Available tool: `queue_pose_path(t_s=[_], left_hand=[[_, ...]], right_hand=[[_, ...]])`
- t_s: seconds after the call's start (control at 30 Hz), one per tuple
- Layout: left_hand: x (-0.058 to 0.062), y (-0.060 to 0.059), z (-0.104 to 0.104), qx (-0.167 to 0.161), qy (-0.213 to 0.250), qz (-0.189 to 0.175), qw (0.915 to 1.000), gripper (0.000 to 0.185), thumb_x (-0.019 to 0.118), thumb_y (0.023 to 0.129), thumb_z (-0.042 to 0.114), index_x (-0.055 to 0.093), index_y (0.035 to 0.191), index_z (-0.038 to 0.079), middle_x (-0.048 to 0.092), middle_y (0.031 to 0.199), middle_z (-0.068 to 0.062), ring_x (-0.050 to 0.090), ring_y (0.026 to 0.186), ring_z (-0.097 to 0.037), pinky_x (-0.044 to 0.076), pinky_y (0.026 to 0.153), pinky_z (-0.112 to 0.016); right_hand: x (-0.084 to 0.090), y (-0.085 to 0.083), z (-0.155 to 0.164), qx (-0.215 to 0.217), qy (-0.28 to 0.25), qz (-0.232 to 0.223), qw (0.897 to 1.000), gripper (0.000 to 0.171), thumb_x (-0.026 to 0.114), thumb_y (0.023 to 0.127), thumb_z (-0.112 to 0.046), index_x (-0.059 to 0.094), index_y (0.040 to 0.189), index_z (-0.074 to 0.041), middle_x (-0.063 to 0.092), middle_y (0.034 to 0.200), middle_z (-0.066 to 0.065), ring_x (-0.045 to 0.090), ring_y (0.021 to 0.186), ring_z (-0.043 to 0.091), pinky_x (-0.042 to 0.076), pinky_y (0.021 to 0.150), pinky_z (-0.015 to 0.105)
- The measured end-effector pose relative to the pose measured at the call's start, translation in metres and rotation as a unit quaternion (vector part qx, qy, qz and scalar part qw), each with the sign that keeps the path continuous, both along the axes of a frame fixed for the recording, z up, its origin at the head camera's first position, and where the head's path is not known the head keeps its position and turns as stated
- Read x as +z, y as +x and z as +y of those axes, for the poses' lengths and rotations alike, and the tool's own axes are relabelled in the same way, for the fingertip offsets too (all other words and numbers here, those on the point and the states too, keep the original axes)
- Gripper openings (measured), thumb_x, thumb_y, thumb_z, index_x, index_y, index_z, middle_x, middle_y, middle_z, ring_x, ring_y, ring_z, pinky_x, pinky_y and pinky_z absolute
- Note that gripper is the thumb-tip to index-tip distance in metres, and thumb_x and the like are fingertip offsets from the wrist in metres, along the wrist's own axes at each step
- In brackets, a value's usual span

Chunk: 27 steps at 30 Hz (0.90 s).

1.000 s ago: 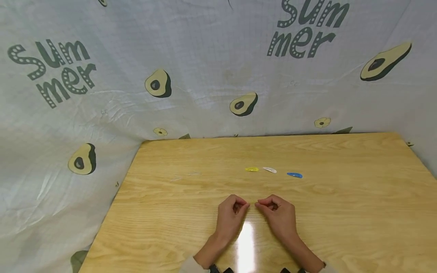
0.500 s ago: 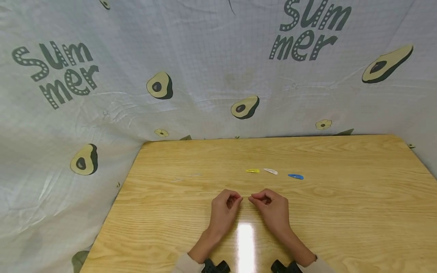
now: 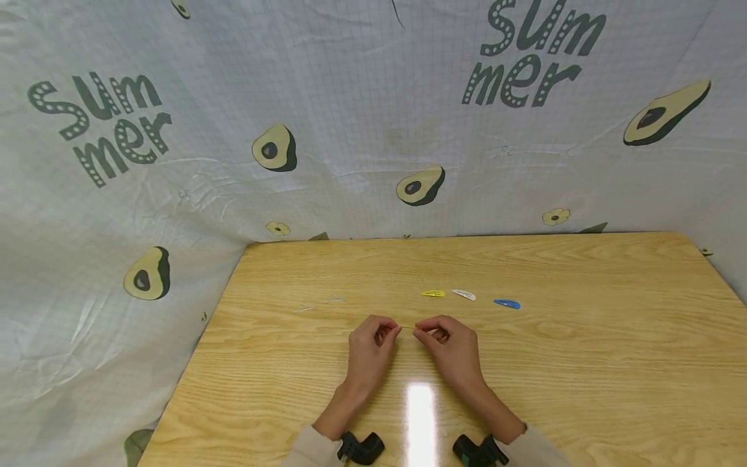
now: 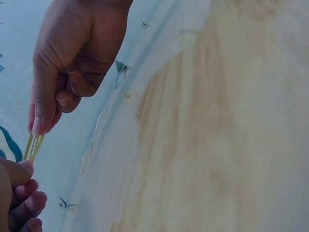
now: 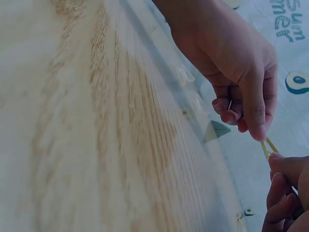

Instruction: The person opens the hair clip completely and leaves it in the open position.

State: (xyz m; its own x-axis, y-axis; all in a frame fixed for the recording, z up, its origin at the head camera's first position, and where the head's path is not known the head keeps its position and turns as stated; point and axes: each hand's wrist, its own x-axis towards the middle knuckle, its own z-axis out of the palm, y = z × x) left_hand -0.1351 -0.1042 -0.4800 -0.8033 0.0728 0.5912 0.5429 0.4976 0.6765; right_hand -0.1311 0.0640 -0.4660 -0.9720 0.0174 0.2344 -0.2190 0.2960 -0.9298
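My left hand and right hand face each other above the wooden table. Between thumb and fingers, each pinches one end of a thin yellow loop with slim strands, its ends hidden by the fingertips. Whether it is a band or a clip is unclear. In the right wrist view, its strands run between the two thumbs. Behind the hands lie a yellow hair clip, a whitish hair clip and a blue hair clip.
Two thin pale objects lie on the table left of the hands, too faint to identify. White cloth printed with avocados and lettering hangs behind the table and down its left side. Dark wrist mounts sit near the sleeves.
Both hands have moved away from the body and a little left, still pinching the yellow loop. The gap between the fingertips is slightly wider. The clips on the table stay put.
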Motion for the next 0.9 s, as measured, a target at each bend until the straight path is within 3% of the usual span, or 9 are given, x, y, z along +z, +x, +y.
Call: queue_pose_path(t_s=[0.3, 0.5, 0.9], left_hand=[[0.004, -0.008, -0.008, 0.028, 0.002, -0.002, 0.9996, 0.006, 0.072, 0.084, 0.004, 0.066, 0.084, 0.003, 0.061, 0.076, -0.002, 0.052, 0.061, -0.011, 0.043, 0.052, -0.019], [0.003, -0.013, -0.014, 0.039, 0.006, -0.005, 0.9992, 0.010, 0.069, 0.088, 0.008, 0.066, 0.086, -0.001, 0.060, 0.076, -0.005, 0.053, 0.062, -0.012, 0.044, 0.052, -0.020], [-0.003, -0.027, -0.023, 0.101, -0.017, 0.021, 0.9945, 0.009, 0.071, 0.086, 0.007, 0.067, 0.083, -0.001, 0.061, 0.075, -0.005, 0.055, 0.061, -0.013, 0.044, 0.051, -0.021]], right_hand=[[0.001, -0.013, -0.013, -0.003, 0.006, 0.029, 1.000, 0.008, 0.078, 0.080, -0.012, 0.074, 0.087, -0.013, 0.067, 0.077, -0.007, 0.056, 0.057, 0.009, 0.044, 0.049, 0.024], [-0.001, -0.023, -0.023, -0.004, 0.000, 0.046, 0.999, 0.008, 0.079, 0.078, -0.006, 0.074, 0.082, -0.011, 0.067, 0.073, -0.006, 0.054, 0.054, 0.009, 0.043, 0.048, 0.024], [-0.007, -0.038, -0.042, -0.014, -0.010, 0.049, 0.999, 0.006, 0.079, 0.078, -0.006, 0.074, 0.081, -0.007, 0.067, 0.070, -0.001, 0.053, 0.052, 0.009, 0.041, 0.046, 0.020]])
